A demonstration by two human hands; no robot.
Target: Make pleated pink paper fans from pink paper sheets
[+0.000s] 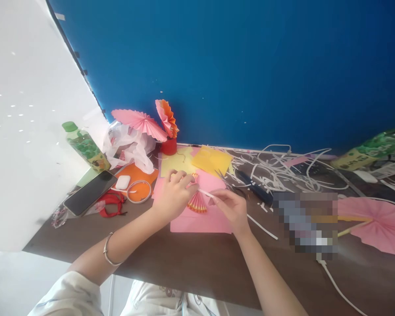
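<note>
Pleated fan (197,205) over pink paper (200,225), a white strip (205,193) across its middle.
The left hand (174,196) and right hand (231,210) pinch the strip; whether the left also grips the fan is hidden. Yellow paper (212,160) lies behind, a red pot (169,147) beyond, a phone (90,193) to the left.

brown desk (184,254) | left: red cord (118,201), orange paper (152,174) | middle: pink paper (192,224) | right: white cable (327,273)
</note>
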